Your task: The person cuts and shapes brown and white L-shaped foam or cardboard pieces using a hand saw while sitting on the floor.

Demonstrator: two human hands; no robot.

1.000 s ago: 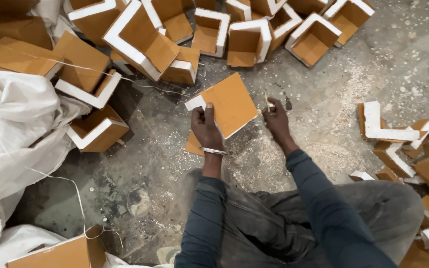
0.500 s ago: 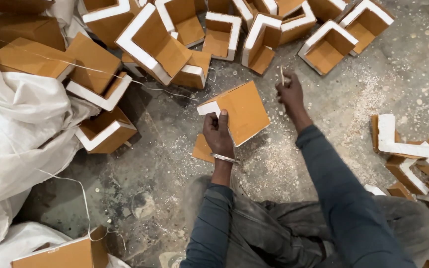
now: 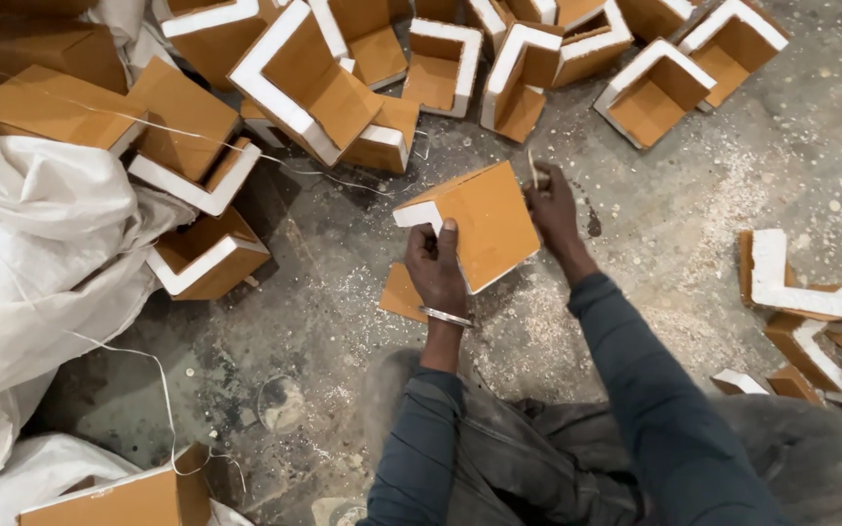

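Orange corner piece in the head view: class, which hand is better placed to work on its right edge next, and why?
Probably the right hand: it sits at the right edge of the orange corner piece, pinching a thin sliver. The left hand is busy gripping the piece's left side, steadying it.

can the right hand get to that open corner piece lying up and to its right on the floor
Probably yes. The right hand is at the held piece's edge, and only bare dusty floor lies between it and the open corner piece.

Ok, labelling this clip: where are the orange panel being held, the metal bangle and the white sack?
orange panel point(image 3: 484, 224), head view, middle of its orange face.
metal bangle point(image 3: 445, 317), head view, band across the left wrist.
white sack point(image 3: 41, 263), head view, crumpled upper fold.
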